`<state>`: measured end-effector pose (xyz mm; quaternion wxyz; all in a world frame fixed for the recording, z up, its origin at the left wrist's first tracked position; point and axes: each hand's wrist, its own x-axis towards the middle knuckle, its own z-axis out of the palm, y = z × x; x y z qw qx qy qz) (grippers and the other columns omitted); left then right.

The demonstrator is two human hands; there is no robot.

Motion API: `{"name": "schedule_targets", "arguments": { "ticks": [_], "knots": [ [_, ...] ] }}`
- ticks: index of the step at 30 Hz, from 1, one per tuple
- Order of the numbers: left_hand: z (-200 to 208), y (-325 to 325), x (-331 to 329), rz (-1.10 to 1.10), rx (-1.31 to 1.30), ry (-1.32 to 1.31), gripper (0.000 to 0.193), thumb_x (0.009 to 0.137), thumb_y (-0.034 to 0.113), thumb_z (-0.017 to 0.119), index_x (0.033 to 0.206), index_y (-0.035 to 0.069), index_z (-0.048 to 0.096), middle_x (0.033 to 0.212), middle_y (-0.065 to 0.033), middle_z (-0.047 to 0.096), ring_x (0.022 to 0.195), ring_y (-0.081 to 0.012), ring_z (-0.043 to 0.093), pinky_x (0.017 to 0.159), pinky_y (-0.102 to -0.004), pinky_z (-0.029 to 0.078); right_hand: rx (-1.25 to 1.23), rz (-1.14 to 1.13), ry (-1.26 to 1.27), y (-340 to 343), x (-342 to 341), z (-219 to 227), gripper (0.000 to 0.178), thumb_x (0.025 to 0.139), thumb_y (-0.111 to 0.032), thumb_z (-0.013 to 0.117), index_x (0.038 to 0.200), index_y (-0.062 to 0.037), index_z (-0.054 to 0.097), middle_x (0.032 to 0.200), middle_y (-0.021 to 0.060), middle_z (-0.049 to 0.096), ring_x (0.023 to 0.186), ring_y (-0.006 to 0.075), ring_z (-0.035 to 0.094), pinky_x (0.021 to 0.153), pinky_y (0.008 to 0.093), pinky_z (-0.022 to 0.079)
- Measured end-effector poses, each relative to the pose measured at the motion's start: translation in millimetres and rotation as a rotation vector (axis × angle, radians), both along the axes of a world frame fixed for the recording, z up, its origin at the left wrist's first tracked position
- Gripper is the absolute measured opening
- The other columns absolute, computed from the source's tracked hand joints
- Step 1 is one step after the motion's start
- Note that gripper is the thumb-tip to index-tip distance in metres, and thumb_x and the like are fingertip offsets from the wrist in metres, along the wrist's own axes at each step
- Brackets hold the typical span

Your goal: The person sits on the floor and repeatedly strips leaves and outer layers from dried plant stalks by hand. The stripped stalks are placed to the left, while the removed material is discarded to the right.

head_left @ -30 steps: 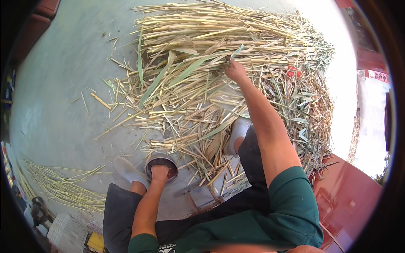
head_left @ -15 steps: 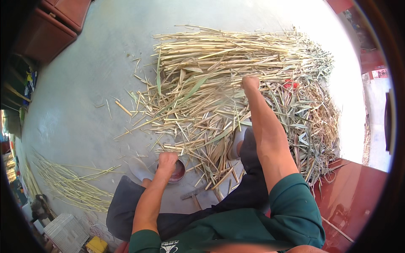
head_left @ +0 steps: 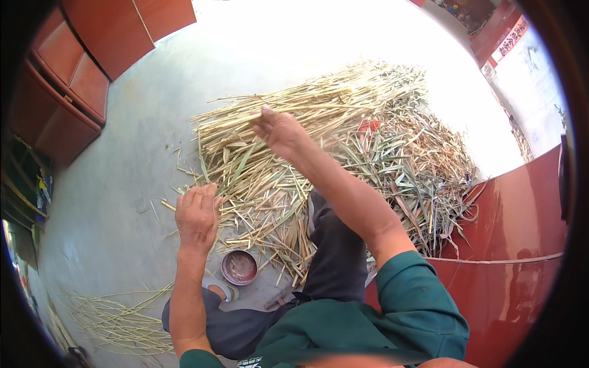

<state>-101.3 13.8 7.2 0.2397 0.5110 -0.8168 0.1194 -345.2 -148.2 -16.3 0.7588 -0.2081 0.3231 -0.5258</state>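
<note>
A broad pile of dry, straw-coloured reed stalks (head_left: 245,178) lies on the floor in front of me, with leafy tops toward the right. Over its upper middle is my right hand (head_left: 279,134), thumb and fingers apart, close to the long stalks. I see nothing held in it. My left hand (head_left: 197,218) is raised by the pile's left edge. Its back faces up and its fingers curl inward; their tips and anything inside them are hidden. Below and right of that hand, a round metal bowl (head_left: 239,267) with a reddish-brown inside stands near my foot.
Thin greenish stems (head_left: 116,322) lie spread at the lower left. A hammer-like tool (head_left: 275,299) rests beside my leg. Something red (head_left: 368,126) shows among the leaves. Red-brown cabinets (head_left: 67,83) stand at the upper left, and a glossy red surface (head_left: 503,276) borders the right.
My left hand has risen from above the bowl to the pile's left edge. My right hand has moved left across the stalks and its fingers have opened. The view has shifted.
</note>
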Motion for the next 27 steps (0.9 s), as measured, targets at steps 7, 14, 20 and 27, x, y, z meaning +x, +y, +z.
{"name": "schedule_targets", "arguments": {
  "ticks": [7,14,20,27],
  "knots": [
    [59.9,-2.7,-26.5,0.051,-0.174,-0.125,0.024,0.080,0.012,0.070,0.103,0.005,0.069,0.097,-0.0046,0.070,0.091,-0.0208,0.063,0.083,-0.0366,0.044,0.081,0.215,0.021,95.7,88.8,3.8,0.019,0.096,-0.024,0.069,0.095,-0.0048,0.068,0.083,0.0011,0.069,0.072,0.0098,0.066,0.060,0.0216,0.053],
    [30.7,-19.7,9.0,0.027,0.025,-0.171,0.014,0.070,0.004,0.063,0.083,0.007,0.065,0.077,-0.0052,0.062,0.079,-0.0236,0.058,0.073,-0.0368,0.041,0.245,0.239,-0.004,93.7,94.1,-39.7,0.016,0.098,-0.021,0.066,0.097,-0.0051,0.065,0.085,0.0040,0.071,0.076,0.0114,0.070,0.056,0.0199,0.054],
    [64.3,-9.9,103.2,0.336,-0.034,-0.139,0.009,0.079,0.007,0.069,0.088,0.008,0.070,0.082,-0.0053,0.067,0.087,-0.0235,0.060,0.077,-0.0379,0.040,0.367,-0.094,0.086,40.5,55.8,-60.6,0.013,0.100,-0.019,0.062,0.099,-0.0058,0.063,0.083,0.0044,0.068,0.073,0.0130,0.068,0.057,0.0207,0.055],
    [68.5,2.1,105.1,0.397,0.123,-0.192,0.021,0.081,0.021,0.075,0.097,0.008,0.072,0.092,-0.0047,0.070,0.093,-0.0212,0.061,0.084,-0.0384,0.039,0.332,0.033,0.110,52.4,67.3,-62.7,0.018,0.103,-0.021,0.057,0.103,-0.0043,0.062,0.090,0.0052,0.069,0.078,0.0138,0.070,0.059,0.0227,0.057]
  ]
}}
